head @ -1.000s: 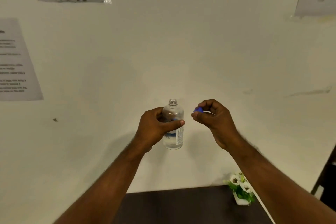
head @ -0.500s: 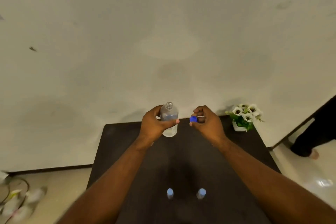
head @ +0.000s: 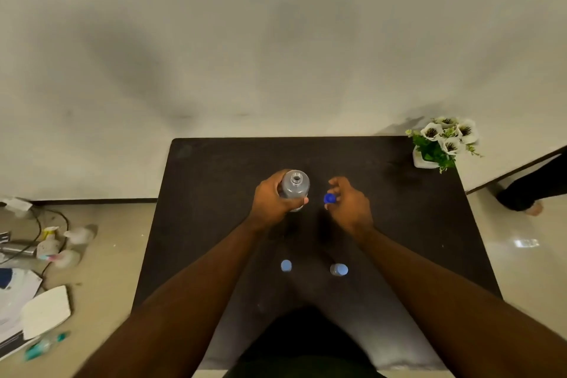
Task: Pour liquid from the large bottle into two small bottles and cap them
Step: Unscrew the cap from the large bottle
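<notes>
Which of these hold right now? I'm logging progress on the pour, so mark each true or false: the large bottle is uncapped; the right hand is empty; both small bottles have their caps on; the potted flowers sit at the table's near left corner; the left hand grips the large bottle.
1. The large bottle is uncapped: true, its open neck shows.
2. The right hand is empty: false, it pinches the blue cap.
3. Both small bottles have their caps on: true, light blue caps show on top.
4. The potted flowers sit at the table's near left corner: false, far right corner.
5. The left hand grips the large bottle: true.
</notes>
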`<state>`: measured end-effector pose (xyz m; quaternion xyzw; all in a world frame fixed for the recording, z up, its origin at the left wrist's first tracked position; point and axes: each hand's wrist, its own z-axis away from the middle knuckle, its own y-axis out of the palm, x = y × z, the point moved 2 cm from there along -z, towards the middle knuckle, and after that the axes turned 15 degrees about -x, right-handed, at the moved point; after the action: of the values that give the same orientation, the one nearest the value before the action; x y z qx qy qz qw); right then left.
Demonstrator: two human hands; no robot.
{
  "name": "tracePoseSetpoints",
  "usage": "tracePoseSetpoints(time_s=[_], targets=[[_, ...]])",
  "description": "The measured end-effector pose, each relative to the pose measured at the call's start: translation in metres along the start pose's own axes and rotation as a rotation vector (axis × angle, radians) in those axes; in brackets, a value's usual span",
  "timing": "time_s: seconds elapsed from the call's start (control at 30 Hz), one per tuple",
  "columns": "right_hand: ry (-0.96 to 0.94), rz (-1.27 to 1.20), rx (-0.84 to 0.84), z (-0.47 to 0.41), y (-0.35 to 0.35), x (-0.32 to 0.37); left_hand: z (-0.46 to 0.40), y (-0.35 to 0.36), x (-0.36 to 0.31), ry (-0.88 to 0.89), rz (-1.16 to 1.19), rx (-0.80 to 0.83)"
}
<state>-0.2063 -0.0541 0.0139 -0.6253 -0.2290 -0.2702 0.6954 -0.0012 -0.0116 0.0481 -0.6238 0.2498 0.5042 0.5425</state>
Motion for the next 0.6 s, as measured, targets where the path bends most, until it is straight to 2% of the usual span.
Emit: tracePoseSetpoints(time_s=[0.3,0.6], targets=[[-0.049,0.197,0.055,-0.005,0.027,-0.019,-0.007,0.015,0.027,-0.066,-0.028,0.075],[0.002,0.202,0.078,-0.007,0.042,-0.039,-0.01,0.022,0.046,-0.121,-0.031,0.082]])
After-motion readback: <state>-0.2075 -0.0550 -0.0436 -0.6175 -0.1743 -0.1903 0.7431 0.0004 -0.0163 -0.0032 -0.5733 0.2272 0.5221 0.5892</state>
